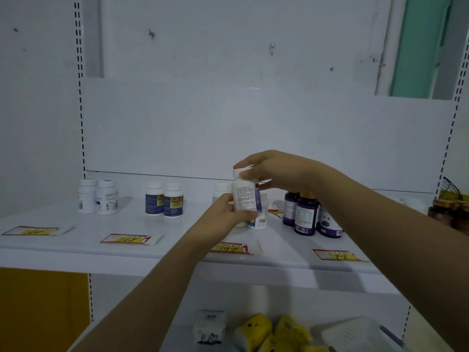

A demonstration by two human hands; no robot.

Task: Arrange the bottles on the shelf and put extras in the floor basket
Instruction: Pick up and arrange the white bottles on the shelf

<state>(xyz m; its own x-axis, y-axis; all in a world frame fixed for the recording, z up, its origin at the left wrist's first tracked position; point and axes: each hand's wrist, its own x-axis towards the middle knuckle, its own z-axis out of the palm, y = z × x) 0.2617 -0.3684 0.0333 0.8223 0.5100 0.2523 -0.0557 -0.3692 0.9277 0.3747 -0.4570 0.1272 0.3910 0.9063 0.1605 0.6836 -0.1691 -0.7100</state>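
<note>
Left of the 147 tag [229, 248], bottle pairs [165, 200] stand tidy on the shelf [177, 233]; just behind it, left hand [227, 213] and right hand [278, 174] together grip a white bottle [245, 196], not yet set down.

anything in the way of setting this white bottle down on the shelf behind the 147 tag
The held white bottle hangs over a barcoded bottle, with another white bottle behind. Bare shelf lies in front, beside the 147 tag.
</note>
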